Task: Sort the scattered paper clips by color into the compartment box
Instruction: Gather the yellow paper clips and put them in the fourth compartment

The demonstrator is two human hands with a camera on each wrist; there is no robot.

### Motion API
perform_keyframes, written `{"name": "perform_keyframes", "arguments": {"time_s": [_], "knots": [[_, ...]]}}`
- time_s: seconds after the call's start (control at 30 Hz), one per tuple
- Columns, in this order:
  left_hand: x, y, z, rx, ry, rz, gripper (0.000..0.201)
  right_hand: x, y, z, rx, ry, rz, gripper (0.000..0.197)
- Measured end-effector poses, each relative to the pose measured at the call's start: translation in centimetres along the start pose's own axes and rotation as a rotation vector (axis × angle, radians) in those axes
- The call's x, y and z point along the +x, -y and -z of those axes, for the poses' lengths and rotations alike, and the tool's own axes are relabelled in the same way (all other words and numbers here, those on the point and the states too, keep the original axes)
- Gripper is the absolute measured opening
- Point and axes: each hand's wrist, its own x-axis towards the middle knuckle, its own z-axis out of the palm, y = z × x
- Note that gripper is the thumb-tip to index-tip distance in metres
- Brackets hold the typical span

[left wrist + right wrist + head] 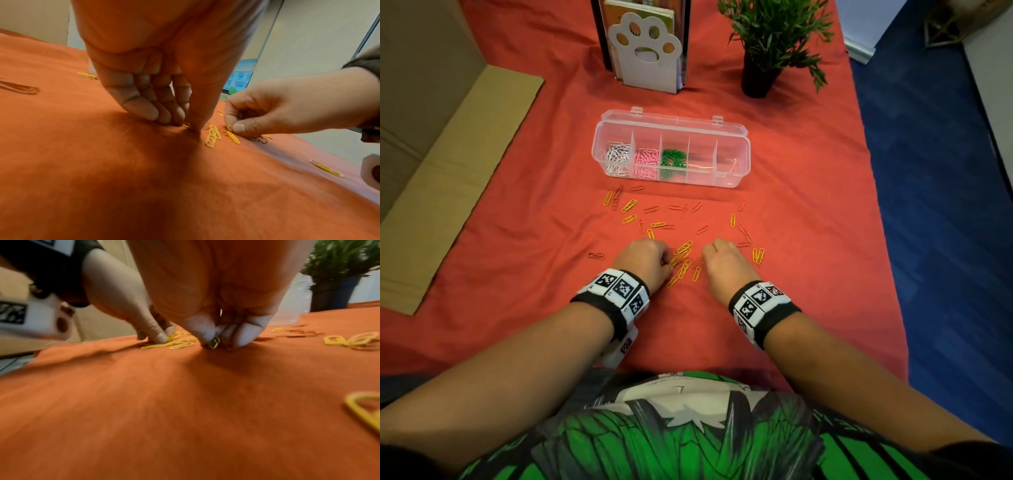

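A clear compartment box stands open on the red cloth, holding white, pink and green clips in its three left cells. Yellow paper clips and red paper clips lie scattered in front of it. My left hand is curled with its fingertips down on the cloth, thumb and fingers pinching at a yellow clip at the pile's edge. My right hand pinches a yellow clip between thumb and forefinger just right of the pile.
A large cardboard box lies at the left. A paw-shaped book holder and a potted plant stand behind the compartment box. The table's right edge drops to blue floor.
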Motion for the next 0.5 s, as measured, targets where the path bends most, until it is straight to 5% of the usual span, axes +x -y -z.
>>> {"name": "perform_keyframes", "arguments": {"time_s": [0.1,0.23,0.5], "knots": [[-0.1,0.4,0.3,-0.080,-0.027,0.006,0.002,0.7,-1.0,0.3,0.229,0.025,-0.138,0.017],[0.4,1.1,0.6,-0.317,-0.012,0.059,0.013,1.0,-2.0,1.0,0.788,0.026,-0.325,0.017],[0.9,1.5,1.4,-0.964,0.205,0.241,0.028,0.3,-2.0,3.0,1.598,0.116,-0.557,0.024]]}}
